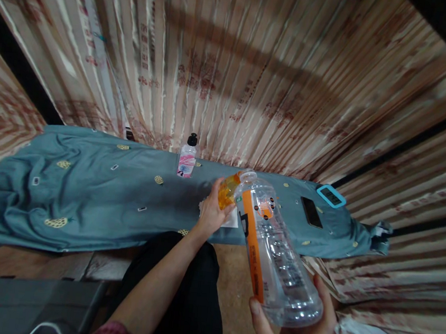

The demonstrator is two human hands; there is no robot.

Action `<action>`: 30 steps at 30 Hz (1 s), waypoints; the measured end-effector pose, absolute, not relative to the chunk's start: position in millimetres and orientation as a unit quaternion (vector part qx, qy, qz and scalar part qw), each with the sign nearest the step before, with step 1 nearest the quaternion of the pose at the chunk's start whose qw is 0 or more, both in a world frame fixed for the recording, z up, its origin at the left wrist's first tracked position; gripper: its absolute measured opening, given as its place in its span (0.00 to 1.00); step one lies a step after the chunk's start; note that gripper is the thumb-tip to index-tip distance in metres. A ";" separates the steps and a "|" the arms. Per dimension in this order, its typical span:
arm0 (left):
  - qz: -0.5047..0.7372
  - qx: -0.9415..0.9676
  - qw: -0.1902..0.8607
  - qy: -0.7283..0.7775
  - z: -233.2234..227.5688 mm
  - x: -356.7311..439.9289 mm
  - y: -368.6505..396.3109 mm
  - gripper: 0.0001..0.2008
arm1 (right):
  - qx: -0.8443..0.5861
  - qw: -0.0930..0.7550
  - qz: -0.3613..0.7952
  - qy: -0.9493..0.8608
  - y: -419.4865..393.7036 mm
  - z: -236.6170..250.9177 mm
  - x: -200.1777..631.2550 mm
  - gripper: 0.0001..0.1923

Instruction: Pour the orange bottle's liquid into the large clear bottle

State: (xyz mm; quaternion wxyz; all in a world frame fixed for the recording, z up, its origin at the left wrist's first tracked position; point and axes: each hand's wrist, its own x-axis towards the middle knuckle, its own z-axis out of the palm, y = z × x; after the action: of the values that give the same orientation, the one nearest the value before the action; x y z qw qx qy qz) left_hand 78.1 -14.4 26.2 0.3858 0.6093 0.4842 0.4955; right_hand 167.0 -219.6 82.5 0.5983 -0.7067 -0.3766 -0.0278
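Note:
My right hand grips the base of a large clear plastic bottle with an orange label strip, tilted with its neck pointing away toward the table. My left hand holds the orange cap right at the bottle's mouth. Under my left hand a white tissue or paper lies on the blue cloth.
A low table covered by a blue pineapple-print cloth stands against a striped curtain. On it are a small bottle with a black cap and pink label, a dark phone and a blue-framed device. A dark case sits lower left.

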 end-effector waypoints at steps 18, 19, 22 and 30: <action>0.508 0.613 0.382 0.469 23.4 78.2 -12.7 0.37 | -0.721 0.582 -0.016 -0.376 -222.0 83.8 165.8 0.60; 0.507 0.614 0.382 0.470 23.6 78.1 -12.7 0.37 | -0.721 0.578 -0.022 -0.381 -222.0 83.1 166.3 0.60; 0.510 0.618 0.379 0.464 22.9 78.0 -12.2 0.37 | -0.718 0.585 -0.023 -0.377 -221.1 82.8 165.8 0.60; 0.520 0.619 0.377 0.453 21.5 78.6 -11.8 0.37 | -0.717 0.604 -0.016 -0.348 -216.9 92.1 157.9 0.63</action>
State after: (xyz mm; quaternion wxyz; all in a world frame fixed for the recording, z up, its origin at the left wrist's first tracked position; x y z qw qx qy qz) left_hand 78.6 -11.8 21.5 0.3766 0.6192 0.4527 0.5195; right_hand 157.9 -216.9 92.1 0.6035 -0.7173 -0.3477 -0.0158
